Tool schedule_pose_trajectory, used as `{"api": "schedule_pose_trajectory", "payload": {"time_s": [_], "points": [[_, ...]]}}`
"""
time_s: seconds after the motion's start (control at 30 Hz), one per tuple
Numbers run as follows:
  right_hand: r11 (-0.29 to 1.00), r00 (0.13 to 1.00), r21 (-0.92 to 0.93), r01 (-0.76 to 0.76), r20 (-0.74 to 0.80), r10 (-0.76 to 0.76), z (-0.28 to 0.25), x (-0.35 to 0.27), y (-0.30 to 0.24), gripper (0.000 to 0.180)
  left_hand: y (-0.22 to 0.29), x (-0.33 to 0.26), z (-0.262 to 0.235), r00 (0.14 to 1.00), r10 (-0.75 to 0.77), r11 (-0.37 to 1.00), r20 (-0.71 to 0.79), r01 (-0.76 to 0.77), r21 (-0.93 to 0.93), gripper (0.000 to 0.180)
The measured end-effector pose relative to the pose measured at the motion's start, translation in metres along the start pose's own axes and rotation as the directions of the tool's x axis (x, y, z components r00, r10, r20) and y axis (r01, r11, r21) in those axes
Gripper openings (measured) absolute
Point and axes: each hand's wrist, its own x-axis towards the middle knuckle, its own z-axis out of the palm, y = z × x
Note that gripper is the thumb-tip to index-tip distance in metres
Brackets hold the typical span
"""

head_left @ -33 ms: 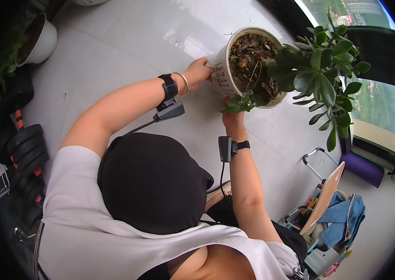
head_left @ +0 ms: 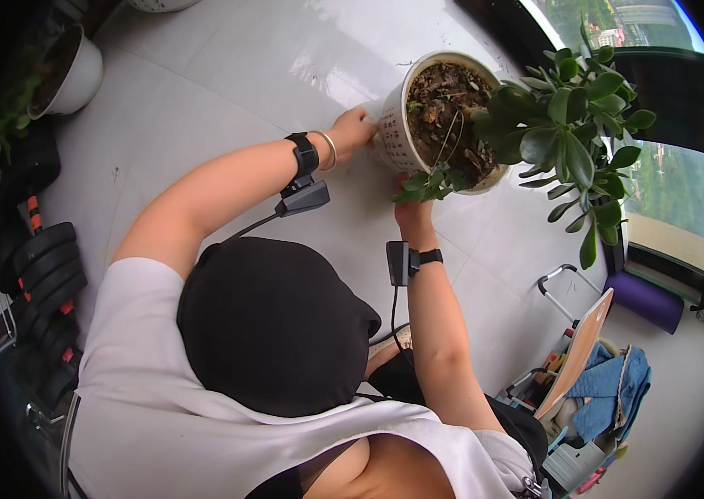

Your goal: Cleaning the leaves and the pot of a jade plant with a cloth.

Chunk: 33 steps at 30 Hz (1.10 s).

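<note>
A white flower pot (head_left: 397, 137) with dark printing on its side holds brown soil (head_left: 445, 112) and a thick-leaved succulent (head_left: 572, 141) that leans far over to the right. My left hand (head_left: 354, 130) is closed against the pot's left side, its fingers curled; a whitish patch beside the fingertips is too unclear to name. Below the rim, my right hand (head_left: 415, 213) grips the near side of the pot, partly covered by a small leafy sprig (head_left: 431, 185) hanging over the edge. Most of its fingers are hidden. Each wrist wears a black strap with a small device.
Another white pot (head_left: 77, 73) stands at the far left, above black weight plates (head_left: 48, 266). On the right are a folding frame with a wooden board (head_left: 577, 353), blue denim (head_left: 614, 387) and a purple roll (head_left: 645, 302) by the window. Pale tiles (head_left: 227, 91) cover the floor.
The pot and its succulent have shifted very slightly to the left, and my right hand and wrist with them. My left hand keeps nearly the same place.
</note>
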Motion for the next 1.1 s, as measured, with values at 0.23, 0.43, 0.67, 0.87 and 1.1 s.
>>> {"api": "schedule_pose_trajectory", "payload": {"time_s": [0.23, 0.43, 0.67, 0.87, 1.1], "points": [[0.986, 0.967, -0.154, 0.057, -0.237, -0.093, 0.023, -0.031, -0.015, 0.014, 0.017, -0.034, 0.000, 0.985, -0.107, 0.983, 0.136, 0.126, -0.133, 0.020], [0.982, 0.953, -0.089, 0.170, -0.239, -0.186, 0.046, -0.061, -0.026, 0.014, 0.036, -0.068, -0.001, 0.981, 0.051, 0.964, 0.187, 0.000, -0.266, 0.020], [0.987, 0.979, 0.161, -0.017, -0.198, 0.049, 0.009, -0.023, -0.002, 0.014, 0.024, -0.043, 0.004, 0.979, 0.126, 0.952, 0.162, -0.073, -0.298, 0.018], [0.990, 0.971, 0.139, -0.013, -0.236, 0.046, -0.003, -0.012, -0.008, 0.024, 0.011, -0.053, 0.001, 0.975, -0.152, 0.932, 0.162, 0.196, -0.305, 0.015], [0.911, 0.846, -0.249, 0.329, -0.350, -0.402, 0.060, -0.054, -0.088, 0.026, 0.093, -0.051, -0.017, 0.983, 0.143, 0.989, 0.112, -0.145, 0.007, 0.028]]}}
